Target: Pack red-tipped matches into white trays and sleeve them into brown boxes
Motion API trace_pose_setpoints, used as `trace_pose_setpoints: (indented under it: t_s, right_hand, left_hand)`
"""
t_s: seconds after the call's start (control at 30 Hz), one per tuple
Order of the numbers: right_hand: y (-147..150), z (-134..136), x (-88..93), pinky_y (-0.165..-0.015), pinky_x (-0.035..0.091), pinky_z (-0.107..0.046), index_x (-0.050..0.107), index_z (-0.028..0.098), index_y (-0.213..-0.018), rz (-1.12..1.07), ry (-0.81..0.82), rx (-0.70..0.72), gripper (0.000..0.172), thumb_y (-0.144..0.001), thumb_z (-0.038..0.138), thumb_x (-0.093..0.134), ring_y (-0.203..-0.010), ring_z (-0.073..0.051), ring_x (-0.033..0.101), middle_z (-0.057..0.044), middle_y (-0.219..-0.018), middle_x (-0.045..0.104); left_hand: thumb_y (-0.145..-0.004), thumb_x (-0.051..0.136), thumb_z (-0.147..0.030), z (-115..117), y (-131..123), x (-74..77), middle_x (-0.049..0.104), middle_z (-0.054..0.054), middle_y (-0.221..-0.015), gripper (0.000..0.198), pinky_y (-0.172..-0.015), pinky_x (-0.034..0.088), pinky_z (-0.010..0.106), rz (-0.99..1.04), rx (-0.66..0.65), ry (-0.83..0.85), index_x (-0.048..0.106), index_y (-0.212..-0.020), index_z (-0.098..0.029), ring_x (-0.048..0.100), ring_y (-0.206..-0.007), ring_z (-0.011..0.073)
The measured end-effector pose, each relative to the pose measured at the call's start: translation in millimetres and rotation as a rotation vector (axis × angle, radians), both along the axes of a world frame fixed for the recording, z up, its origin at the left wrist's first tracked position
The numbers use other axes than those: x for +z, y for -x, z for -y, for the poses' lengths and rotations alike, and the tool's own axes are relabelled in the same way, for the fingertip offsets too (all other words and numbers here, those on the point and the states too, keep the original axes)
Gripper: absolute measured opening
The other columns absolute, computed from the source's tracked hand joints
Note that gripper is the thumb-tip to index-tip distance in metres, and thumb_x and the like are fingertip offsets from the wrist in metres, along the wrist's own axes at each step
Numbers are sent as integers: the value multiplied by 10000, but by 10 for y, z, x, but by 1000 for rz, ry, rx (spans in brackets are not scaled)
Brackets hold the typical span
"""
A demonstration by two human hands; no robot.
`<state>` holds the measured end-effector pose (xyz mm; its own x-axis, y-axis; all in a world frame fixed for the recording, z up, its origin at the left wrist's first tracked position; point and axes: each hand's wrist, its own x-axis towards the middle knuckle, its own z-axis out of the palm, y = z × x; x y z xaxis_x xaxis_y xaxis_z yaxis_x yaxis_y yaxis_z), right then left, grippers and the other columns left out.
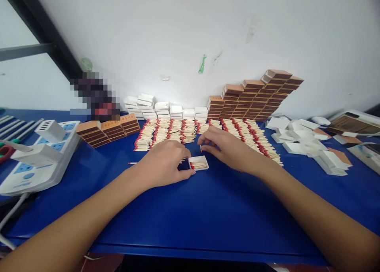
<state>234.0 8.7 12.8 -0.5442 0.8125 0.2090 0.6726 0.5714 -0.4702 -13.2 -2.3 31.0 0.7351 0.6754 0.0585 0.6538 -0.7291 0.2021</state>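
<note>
A small white matchbox tray (pixel 198 163) with a few red-tipped matches in it lies on the blue table (pixel 190 216). My left hand (pixel 163 163) rests curled beside the tray's left edge, fingers closed over some matches. My right hand (pixel 224 145) hovers just behind the tray, pinching matches between thumb and fingers. A long row of loose red-tipped matches (pixel 208 131) is spread across the table behind both hands.
Stacks of brown matchbox sleeves (pixel 255 96) and white trays (pixel 163 108) line the wall. More brown boxes (pixel 108 131) lie at the left, next to white power strips (pixel 38 157). Loose white trays (pixel 308 143) clutter the right. One stray match (pixel 132 163) lies left of my hand.
</note>
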Motion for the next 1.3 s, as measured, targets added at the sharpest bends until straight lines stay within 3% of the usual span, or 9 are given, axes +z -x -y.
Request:
trace_pose_setpoints:
  t_s: [0.1,0.23,0.6,0.77,0.97,1.13,1.3]
  right_hand:
    - [-85,-130,-41,-913,507,-416,687,228,-1071,40,-8,16,146,-1011,188,560,-1053,-260,616,-96,-1100,643]
    - [-116,-205,-68,-886,491,-394,676,218,-969,87,4,38,105,-1014,204,583,-1031,-256,589,-86,-1050,618]
    - [266,-233,-178,-870,465,-386,599,195,-939,81,-149,24,111,-1043,180,565,-1030,-261,552,-105,-1043,607]
    - [266,-252,-215,-917,471,-396,628,191,-1055,38,-167,32,58,-1049,182,571,-1068,-262,551,-105,-1077,590]
    - [262,-257,-216,-857,457,-366,625,188,-956,83,-174,11,107,-1048,171,572,-1018,-250,555,-95,-1035,591]
    - [165,-219,-146,-813,450,-354,587,192,-910,138,-159,-17,144,-1048,165,556,-972,-237,567,-90,-1031,591]
    - [53,11,25,-795,465,-351,608,207,-994,93,-101,27,143,-1083,246,503,-944,-224,593,-87,-1088,599]
  left_hand:
    - [-925,737,-474,20,-2,-2,740,51,-900,292,-713,471,358,7,-30,14,794,-1028,-206,686,-856,240]
    - [-923,742,-468,38,-14,-3,741,56,-904,308,-736,483,373,12,-41,6,800,-1059,-197,689,-854,243]
    - [-926,736,-483,67,-14,5,744,60,-913,314,-729,472,360,-5,-46,3,805,-1035,-196,686,-835,240]
    - [-921,738,-486,45,-12,43,744,62,-912,308,-729,468,349,-22,-32,16,798,-1008,-197,682,-833,235]
    - [-930,721,-487,-1,12,63,749,66,-964,302,-743,477,354,-47,-13,0,783,-999,-199,690,-896,248]
    - [-939,706,-484,-26,21,31,754,69,-962,299,-766,495,375,-49,-11,-5,781,-997,-200,697,-935,267]
    - [-931,708,-500,-45,27,-13,763,75,-992,324,-806,510,398,-10,99,-33,778,-1064,-214,705,-997,297]
